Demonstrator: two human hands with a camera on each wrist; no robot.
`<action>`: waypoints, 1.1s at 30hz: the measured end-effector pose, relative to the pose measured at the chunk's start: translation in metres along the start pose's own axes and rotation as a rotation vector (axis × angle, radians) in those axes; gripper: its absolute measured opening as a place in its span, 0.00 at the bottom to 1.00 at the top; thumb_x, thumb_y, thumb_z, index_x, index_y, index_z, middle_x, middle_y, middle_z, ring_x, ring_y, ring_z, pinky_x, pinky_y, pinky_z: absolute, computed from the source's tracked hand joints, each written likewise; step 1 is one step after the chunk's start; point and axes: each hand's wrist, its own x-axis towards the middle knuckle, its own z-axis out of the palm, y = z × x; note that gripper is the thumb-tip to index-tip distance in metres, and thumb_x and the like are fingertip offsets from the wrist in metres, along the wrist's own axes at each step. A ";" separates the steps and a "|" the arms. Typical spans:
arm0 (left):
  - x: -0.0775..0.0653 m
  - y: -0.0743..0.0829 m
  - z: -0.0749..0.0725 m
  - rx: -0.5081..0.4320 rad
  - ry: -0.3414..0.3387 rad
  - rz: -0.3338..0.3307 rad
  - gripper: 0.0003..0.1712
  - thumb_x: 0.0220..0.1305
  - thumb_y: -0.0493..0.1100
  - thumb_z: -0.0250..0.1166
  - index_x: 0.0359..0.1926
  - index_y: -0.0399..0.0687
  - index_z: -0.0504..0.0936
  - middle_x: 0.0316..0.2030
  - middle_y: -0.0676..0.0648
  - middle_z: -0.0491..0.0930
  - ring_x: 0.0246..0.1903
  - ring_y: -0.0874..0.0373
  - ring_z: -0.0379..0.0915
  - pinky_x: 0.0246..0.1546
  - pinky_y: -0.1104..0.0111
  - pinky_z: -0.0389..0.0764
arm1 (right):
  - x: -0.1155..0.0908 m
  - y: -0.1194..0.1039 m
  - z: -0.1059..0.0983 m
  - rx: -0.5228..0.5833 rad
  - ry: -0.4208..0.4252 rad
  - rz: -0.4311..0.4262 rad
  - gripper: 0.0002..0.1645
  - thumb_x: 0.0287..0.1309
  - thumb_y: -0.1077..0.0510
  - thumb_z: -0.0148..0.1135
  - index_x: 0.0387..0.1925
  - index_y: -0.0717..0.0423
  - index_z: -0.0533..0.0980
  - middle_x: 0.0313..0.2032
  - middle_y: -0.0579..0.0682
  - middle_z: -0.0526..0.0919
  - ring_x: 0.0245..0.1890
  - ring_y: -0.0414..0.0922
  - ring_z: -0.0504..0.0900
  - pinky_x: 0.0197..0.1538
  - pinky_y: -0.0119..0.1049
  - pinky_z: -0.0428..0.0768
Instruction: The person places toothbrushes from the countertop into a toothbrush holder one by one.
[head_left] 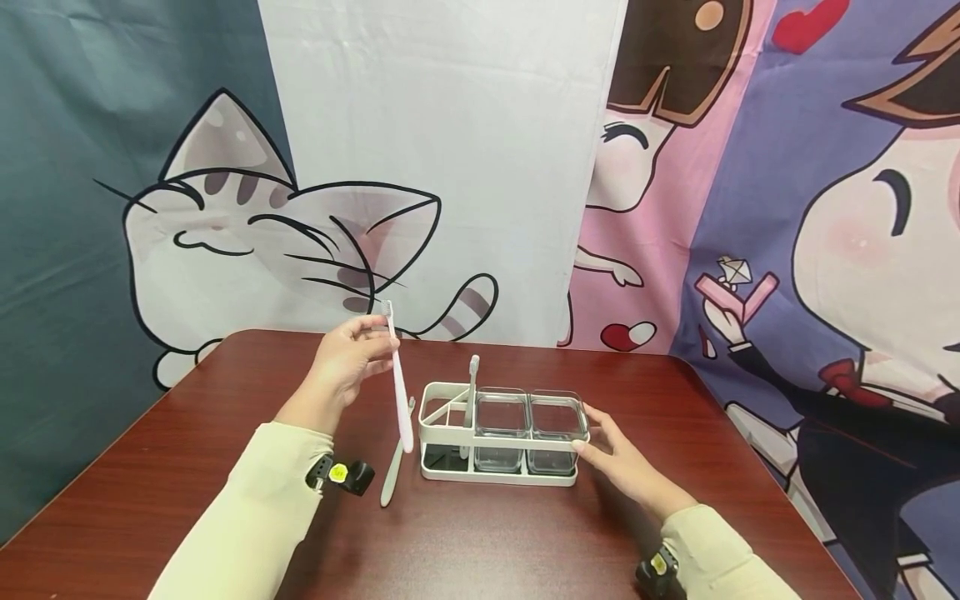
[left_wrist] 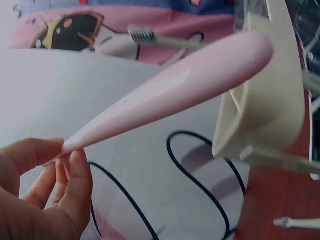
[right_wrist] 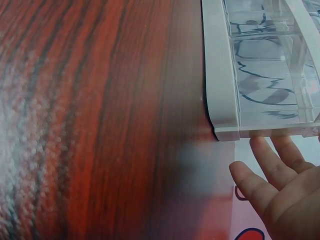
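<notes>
My left hand (head_left: 348, 360) pinches a pink toothbrush (head_left: 401, 392) near its bristle head, thumb against fingers; the handle hangs down. In the left wrist view the handle (left_wrist: 175, 87) points toward the white toothbrush holder (left_wrist: 275, 80). The holder (head_left: 498, 479) stands on the table with two clear square cups (head_left: 557, 417) in its middle and right sections. A grey-white toothbrush (head_left: 472, 387) stands upright in the left part. My right hand (head_left: 618, 458) holds the holder's right end, thumb at the front corner and fingers at the side; the right wrist view shows fingertips touching it.
Another pale toothbrush (head_left: 393, 471) lies on the brown wooden table (head_left: 480, 542), just left of the holder and below the pink one. A printed cartoon curtain (head_left: 450, 125) hangs behind the table's far edge.
</notes>
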 end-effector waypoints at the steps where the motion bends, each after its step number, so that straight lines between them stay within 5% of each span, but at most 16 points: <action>1: -0.002 0.002 0.003 -0.023 0.008 0.009 0.27 0.60 0.26 0.60 0.61 0.31 0.67 0.29 0.54 0.77 0.28 0.65 0.77 0.29 0.75 0.81 | 0.000 0.000 0.000 -0.002 -0.002 0.004 0.41 0.64 0.49 0.60 0.72 0.44 0.52 0.62 0.62 0.67 0.64 0.59 0.66 0.62 0.61 0.68; 11: -0.008 0.007 0.027 -0.142 0.160 0.084 0.24 0.58 0.23 0.61 0.55 0.37 0.71 0.26 0.54 0.75 0.23 0.66 0.77 0.28 0.75 0.82 | 0.001 0.001 -0.001 -0.014 -0.004 0.012 0.42 0.64 0.48 0.60 0.72 0.44 0.51 0.63 0.62 0.66 0.64 0.59 0.65 0.62 0.61 0.68; 21: -0.006 -0.008 0.048 -0.183 0.288 0.226 0.26 0.55 0.20 0.61 0.55 0.36 0.73 0.27 0.53 0.74 0.22 0.67 0.73 0.26 0.76 0.81 | 0.001 0.000 -0.001 -0.003 -0.007 0.000 0.41 0.64 0.50 0.60 0.73 0.45 0.51 0.62 0.62 0.67 0.63 0.59 0.66 0.62 0.60 0.69; 28: -0.008 -0.019 0.060 -0.135 0.298 0.329 0.23 0.52 0.20 0.62 0.51 0.32 0.74 0.29 0.51 0.74 0.27 0.67 0.74 0.29 0.75 0.82 | 0.001 0.001 0.000 0.002 -0.005 0.009 0.41 0.64 0.49 0.60 0.72 0.45 0.51 0.61 0.61 0.68 0.63 0.58 0.67 0.62 0.60 0.69; 33: -0.013 -0.029 0.067 0.034 0.279 0.407 0.20 0.53 0.22 0.64 0.50 0.31 0.75 0.33 0.43 0.77 0.31 0.68 0.74 0.32 0.79 0.79 | 0.003 0.003 0.000 0.003 -0.004 0.019 0.41 0.64 0.48 0.60 0.72 0.43 0.52 0.60 0.61 0.69 0.63 0.58 0.67 0.63 0.59 0.68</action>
